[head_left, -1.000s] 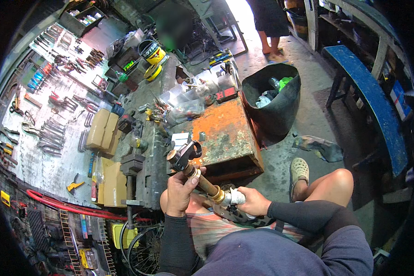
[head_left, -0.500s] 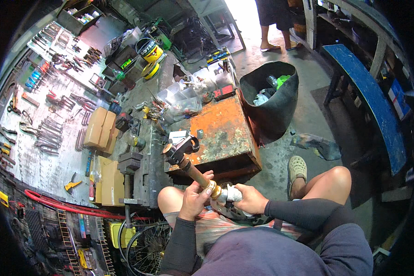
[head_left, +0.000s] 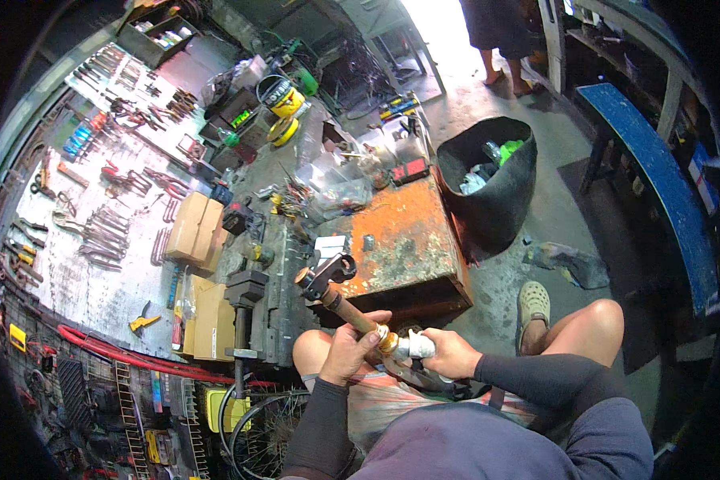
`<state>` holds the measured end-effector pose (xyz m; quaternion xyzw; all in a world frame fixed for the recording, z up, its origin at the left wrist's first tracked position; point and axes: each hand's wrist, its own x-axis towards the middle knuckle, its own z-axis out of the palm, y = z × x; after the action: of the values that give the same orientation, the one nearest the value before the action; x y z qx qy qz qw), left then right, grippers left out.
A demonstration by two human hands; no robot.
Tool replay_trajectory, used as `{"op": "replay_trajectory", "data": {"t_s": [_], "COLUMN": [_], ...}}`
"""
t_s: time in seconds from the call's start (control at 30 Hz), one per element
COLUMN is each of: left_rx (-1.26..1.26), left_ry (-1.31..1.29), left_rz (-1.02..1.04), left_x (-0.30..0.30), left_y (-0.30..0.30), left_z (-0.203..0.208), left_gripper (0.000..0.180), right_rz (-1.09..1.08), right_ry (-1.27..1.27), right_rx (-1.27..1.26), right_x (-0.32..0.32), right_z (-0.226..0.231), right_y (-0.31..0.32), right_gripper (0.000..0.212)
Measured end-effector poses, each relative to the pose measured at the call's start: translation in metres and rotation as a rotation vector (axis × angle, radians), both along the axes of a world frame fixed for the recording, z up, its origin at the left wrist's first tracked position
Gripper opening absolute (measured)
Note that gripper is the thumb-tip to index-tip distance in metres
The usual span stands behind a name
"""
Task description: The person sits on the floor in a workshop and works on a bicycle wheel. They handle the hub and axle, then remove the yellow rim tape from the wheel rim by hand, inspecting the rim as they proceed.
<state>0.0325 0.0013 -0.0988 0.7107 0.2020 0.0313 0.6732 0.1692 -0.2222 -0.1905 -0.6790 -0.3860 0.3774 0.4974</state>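
Observation:
A rusty brown metal tube [head_left: 347,310], which looks like a bicycle fork's steerer, slants up and away over my lap. Its far end carries a black stem-like clamp [head_left: 326,278], and a brass-coloured ring [head_left: 387,339] sits at its near end. My left hand [head_left: 349,354] grips the tube just above the ring, thumb on top. A white rag [head_left: 420,346] is bunched in my right hand [head_left: 454,354], pressed against the silvery part next to the ring. The parts below, between my thighs, are mostly hidden.
Ahead stands an orange, worn metal box [head_left: 404,236], with a black bin [head_left: 492,200] to its right. A vise [head_left: 246,288] and cardboard boxes [head_left: 196,228] are at left, near a tool board [head_left: 112,216]. A blue bench [head_left: 652,180] runs along the right. Another person's legs [head_left: 504,68] show at the doorway.
The whole scene has shifted slightly right and down as my head turned. Both hands keep their holds on the tube and the rag. At the doorway, the other person's feet have changed position slightly.

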Motion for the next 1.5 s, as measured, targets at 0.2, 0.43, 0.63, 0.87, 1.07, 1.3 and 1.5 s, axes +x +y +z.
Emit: {"op": "replay_trajectory", "data": {"t_s": [0.2,0.43,0.63,0.87,1.07,1.3,1.5], "left_rx": [-0.083,0.088,0.094,0.094,-0.302,-0.048,0.155], "left_ry": [-0.608,-0.445,-0.276,-0.07,-0.325,-0.249,-0.358], "left_rz": [0.392,0.507,0.331,0.16,0.261,0.323,0.406], "left_x": [0.021,0.021,0.011,-0.005,0.012,0.05,0.041], "left_y": [0.009,0.019,-0.023,-0.062,-0.064,-0.098,-0.093], "left_z": [0.042,0.039,-0.009,-0.053,-0.068,-0.038,-0.019], "left_gripper": [0.075,0.044,0.079,0.084,0.074,0.036,0.029], "right_rz": [-0.055,-0.074,-0.138,-0.107,-0.149,-0.359,-0.324], "right_ry": [-0.027,-0.141,-0.152,-0.153,-0.093,0.325,-0.745], "right_rx": [-0.01,0.024,0.089,0.136,0.407,0.758,0.225], "right_x": [0.008,0.011,0.02,0.031,0.05,0.086,0.035], "right_z": [0.011,0.016,0.023,0.054,0.055,0.097,0.139], "right_y": [0.0,0.0,-0.002,-0.005,0.0,0.023,0.026], "right_gripper": [0.053,0.044,0.044,0.049,0.04,0.062,0.068]}}
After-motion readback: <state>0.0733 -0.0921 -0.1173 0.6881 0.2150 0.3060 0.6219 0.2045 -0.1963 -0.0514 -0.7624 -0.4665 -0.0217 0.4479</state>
